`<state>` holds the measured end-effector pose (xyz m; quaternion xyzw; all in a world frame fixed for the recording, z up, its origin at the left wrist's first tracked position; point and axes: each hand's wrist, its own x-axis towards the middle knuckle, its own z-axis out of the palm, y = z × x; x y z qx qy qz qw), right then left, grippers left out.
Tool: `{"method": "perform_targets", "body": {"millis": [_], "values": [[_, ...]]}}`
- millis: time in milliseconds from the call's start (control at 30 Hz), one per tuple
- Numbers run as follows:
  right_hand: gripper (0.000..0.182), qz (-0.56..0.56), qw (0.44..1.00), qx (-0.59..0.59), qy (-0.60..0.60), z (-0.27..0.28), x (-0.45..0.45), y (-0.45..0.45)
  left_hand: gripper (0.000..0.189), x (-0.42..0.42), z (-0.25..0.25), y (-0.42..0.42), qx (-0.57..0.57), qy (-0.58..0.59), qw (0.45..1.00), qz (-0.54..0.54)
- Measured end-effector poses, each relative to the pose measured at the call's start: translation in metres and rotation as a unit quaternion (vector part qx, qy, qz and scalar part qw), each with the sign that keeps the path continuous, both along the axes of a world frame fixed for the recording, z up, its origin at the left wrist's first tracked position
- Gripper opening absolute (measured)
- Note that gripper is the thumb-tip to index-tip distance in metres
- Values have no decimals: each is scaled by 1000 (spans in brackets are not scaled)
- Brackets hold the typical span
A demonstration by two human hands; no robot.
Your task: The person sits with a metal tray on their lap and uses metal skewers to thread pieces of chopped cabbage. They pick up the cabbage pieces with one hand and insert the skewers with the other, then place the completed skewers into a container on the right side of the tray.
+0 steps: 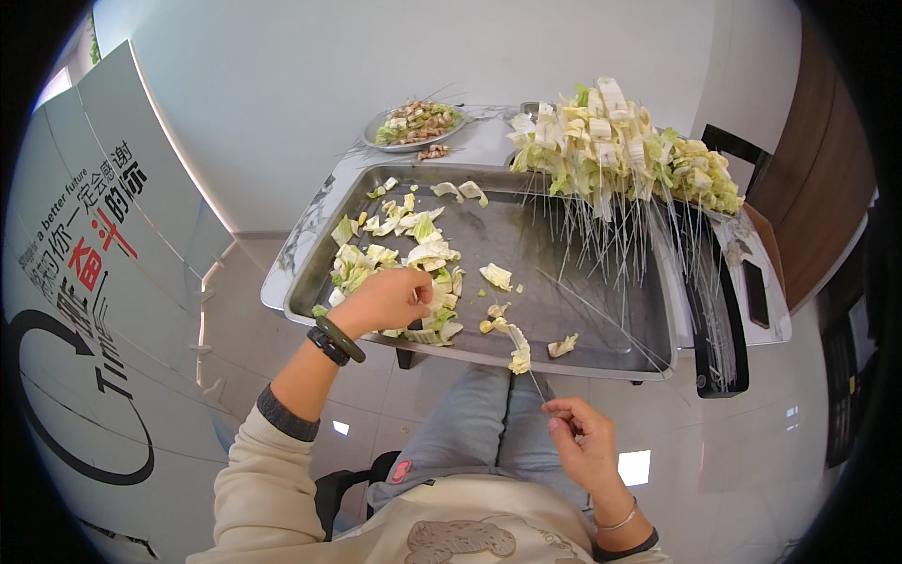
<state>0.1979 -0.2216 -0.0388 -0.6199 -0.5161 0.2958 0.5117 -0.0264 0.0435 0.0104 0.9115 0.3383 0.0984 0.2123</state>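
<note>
My right hand (582,440) pinches the lower end of a thin metal skewer (538,388) in front of my lap. Pale cabbage pieces (520,354) are threaded on its upper part, by the tray's front rim. My left hand (386,299) is over a heap of cut cabbage leaves (356,264) at the left of a wide metal tray (486,233). Its fingers curl down towards the leaves, and I cannot see whether a piece is between them. A few loose cabbage pieces (497,276) lie near the tray's middle.
Loaded cabbage skewers (599,141) are piled at the back right, their bare ends hanging over the tray. Bare skewers (599,310) lie in it. Beyond stands a plate (403,147) of skewered food. A long black appliance (720,352) and a phone (755,292) are at right.
</note>
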Motion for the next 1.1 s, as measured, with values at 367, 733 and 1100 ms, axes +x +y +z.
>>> {"method": "perform_targets", "body": {"millis": [367, 733, 1100], "values": [[18, 10, 1000, -19, -6, 5, -2, 0, 25, 3, -29, 8, -52, -33, 982, 180], [18, 47, 999, -6, 14, 10, -11, 0, 14, 13, -8, -27, -294, -394, 859, 143], [18, 44, 999, -5, 9, 14, -13, -2, 36, 31, -22, -71, -255, -525, 804, 117]]}}
